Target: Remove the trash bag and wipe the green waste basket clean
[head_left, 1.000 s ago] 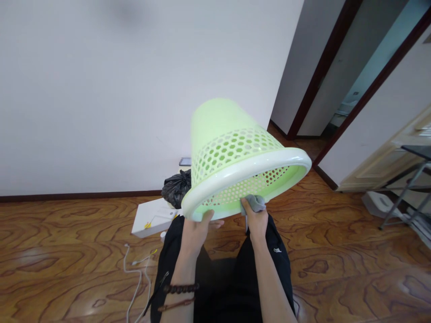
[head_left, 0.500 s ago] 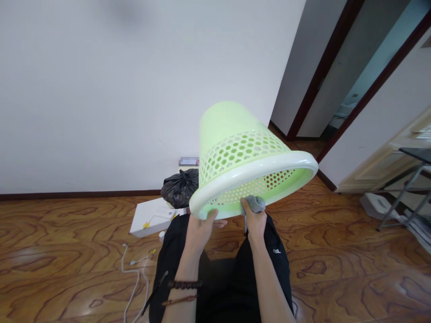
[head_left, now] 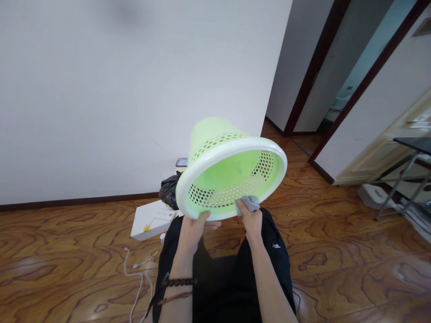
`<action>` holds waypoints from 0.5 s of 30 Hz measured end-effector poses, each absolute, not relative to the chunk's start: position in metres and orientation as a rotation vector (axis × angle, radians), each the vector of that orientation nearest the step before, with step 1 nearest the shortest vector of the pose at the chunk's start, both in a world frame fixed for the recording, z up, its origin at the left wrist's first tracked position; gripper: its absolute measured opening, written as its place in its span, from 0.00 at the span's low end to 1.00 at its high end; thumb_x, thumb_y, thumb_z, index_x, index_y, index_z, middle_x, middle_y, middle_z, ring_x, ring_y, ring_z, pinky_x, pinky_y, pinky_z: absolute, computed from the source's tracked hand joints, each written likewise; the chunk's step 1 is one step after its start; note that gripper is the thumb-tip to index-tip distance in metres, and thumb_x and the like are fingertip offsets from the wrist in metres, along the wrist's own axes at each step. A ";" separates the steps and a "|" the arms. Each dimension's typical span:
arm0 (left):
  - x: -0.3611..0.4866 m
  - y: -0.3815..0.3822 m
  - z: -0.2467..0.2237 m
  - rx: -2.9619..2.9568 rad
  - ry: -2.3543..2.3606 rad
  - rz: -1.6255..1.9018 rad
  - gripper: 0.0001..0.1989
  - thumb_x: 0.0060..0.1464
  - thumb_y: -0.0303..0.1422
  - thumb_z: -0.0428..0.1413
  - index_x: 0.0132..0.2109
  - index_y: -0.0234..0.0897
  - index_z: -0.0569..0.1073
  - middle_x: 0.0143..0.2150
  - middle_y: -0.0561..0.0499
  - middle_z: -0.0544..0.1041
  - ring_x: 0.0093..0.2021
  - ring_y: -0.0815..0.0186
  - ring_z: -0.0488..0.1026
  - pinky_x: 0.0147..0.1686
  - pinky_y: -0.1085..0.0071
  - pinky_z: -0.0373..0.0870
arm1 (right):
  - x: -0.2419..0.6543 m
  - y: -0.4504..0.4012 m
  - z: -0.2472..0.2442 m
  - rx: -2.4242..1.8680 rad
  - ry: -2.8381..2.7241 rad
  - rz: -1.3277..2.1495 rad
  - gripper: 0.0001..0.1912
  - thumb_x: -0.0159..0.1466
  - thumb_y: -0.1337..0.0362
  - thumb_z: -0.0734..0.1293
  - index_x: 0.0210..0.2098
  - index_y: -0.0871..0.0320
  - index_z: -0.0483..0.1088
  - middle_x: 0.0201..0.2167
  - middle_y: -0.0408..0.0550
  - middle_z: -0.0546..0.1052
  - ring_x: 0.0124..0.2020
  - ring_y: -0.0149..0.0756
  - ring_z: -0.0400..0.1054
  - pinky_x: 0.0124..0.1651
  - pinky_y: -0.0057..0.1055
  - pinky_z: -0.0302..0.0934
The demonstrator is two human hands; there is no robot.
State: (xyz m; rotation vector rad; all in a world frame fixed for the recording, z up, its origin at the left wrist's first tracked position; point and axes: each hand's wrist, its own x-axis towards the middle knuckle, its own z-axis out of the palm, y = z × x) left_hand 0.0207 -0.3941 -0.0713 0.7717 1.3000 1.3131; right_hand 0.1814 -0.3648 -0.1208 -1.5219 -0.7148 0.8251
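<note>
A light green plastic wastebasket [head_left: 232, 172] with a white rim and a band of honeycomb holes is held up in front of me, tilted so that its mouth faces me. My left hand [head_left: 192, 231] grips the near left of the rim, thumb inside and fingers underneath. At the near right of the rim, my right hand [head_left: 252, 220] is closed on a grey cloth [head_left: 248, 203], which lies against the basket's inner edge. The fingers of the right hand are partly hidden by the cloth and rim.
Behind the basket at left sits a black plastic bag [head_left: 168, 190], beside a white box [head_left: 151, 220] on the wooden floor [head_left: 84, 251]. White cables [head_left: 138, 273] lie near my left leg. A folding table [head_left: 409, 166] stands at right, near a doorway.
The basket has tipped so its mouth turns up towards me, showing more of its inside, and has shifted a little left. Both hands have stayed at the rim, the cloth in the right.
</note>
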 end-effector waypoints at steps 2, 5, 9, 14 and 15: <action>0.022 -0.393 -0.077 0.763 1.312 1.301 0.24 0.41 0.31 0.61 0.47 0.28 0.67 0.32 0.41 0.78 0.24 0.55 0.76 0.23 0.62 0.75 | 0.181 -0.366 -0.126 -1.556 -0.728 0.834 0.29 0.45 0.48 0.71 0.39 0.65 0.74 0.34 0.52 0.78 0.39 0.45 0.71 0.39 0.32 0.63; 0.022 -0.393 -0.081 0.761 1.313 1.301 0.24 0.41 0.31 0.61 0.47 0.28 0.68 0.31 0.42 0.78 0.24 0.55 0.76 0.23 0.61 0.75 | 0.172 -0.370 -0.130 -1.590 -0.759 0.834 0.31 0.44 0.48 0.71 0.41 0.64 0.73 0.36 0.53 0.78 0.40 0.45 0.71 0.40 0.32 0.63; 0.020 -0.393 -0.081 0.752 1.282 1.360 0.30 0.41 0.32 0.61 0.53 0.30 0.66 0.35 0.42 0.78 0.24 0.57 0.76 0.25 0.62 0.76 | 0.162 -0.371 -0.123 -1.600 -0.797 0.859 0.33 0.43 0.47 0.72 0.43 0.63 0.72 0.38 0.51 0.77 0.40 0.44 0.71 0.41 0.32 0.63; 0.021 -0.394 -0.078 0.722 1.240 1.378 0.32 0.41 0.33 0.61 0.55 0.30 0.65 0.40 0.40 0.78 0.25 0.57 0.76 0.26 0.61 0.76 | 0.179 -0.366 -0.107 -1.720 -0.705 0.722 0.33 0.41 0.47 0.72 0.41 0.63 0.73 0.36 0.53 0.78 0.39 0.46 0.71 0.41 0.34 0.62; 0.023 -0.394 -0.078 0.718 1.234 1.374 0.32 0.41 0.33 0.61 0.55 0.30 0.65 0.39 0.39 0.78 0.25 0.57 0.77 0.26 0.61 0.76 | 0.181 -0.366 -0.107 -1.731 -0.690 0.697 0.33 0.41 0.47 0.72 0.41 0.63 0.73 0.36 0.54 0.78 0.39 0.46 0.71 0.41 0.34 0.62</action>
